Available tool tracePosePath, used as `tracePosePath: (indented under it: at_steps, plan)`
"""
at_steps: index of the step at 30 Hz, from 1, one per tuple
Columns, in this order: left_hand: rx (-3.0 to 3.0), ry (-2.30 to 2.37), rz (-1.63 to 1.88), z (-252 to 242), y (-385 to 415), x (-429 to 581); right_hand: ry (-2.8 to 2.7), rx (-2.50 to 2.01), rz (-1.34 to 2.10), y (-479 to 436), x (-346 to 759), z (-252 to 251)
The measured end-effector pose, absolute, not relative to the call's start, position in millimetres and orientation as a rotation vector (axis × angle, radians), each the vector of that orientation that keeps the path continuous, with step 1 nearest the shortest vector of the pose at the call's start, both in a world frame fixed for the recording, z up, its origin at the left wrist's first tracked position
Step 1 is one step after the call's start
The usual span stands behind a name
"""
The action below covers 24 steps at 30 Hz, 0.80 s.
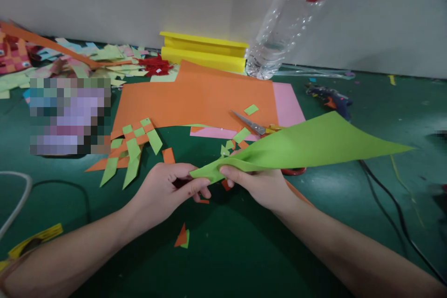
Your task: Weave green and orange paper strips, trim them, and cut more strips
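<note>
My left hand [167, 191] and my right hand [258, 184] both pinch the near corner of a light green paper sheet [307, 144]. The sheet is bent and stretches up and to the right, above the green table [226, 251]. Just behind it lie scissors [253, 125] with their blades pointing left, partly covered by the sheet. A woven piece of orange and green paper strips [131, 149] lies left of my left hand.
A large orange sheet [199, 98] lies over a pink sheet [288, 102] farther back. Folded yellow paper [204, 51] and a clear plastic bottle [286, 23] stand by the wall. A glue gun [330, 98] and black cables [384, 200] are at right. Paper scraps [87, 60] cover the far left.
</note>
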<state>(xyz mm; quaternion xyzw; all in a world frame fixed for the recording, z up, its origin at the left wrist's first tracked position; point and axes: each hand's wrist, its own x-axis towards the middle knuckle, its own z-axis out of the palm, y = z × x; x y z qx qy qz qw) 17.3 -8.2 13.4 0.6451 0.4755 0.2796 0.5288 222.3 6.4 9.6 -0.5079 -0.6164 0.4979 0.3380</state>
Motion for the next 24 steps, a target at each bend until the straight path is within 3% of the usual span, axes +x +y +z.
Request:
tracePosePath:
  at_steps: [24]
  plan:
    - [1.634, 1.186, 0.476, 16.0, -10.1, 18.3, -1.573, -1.212, 1.345, 1.3, 220.3, 5.1]
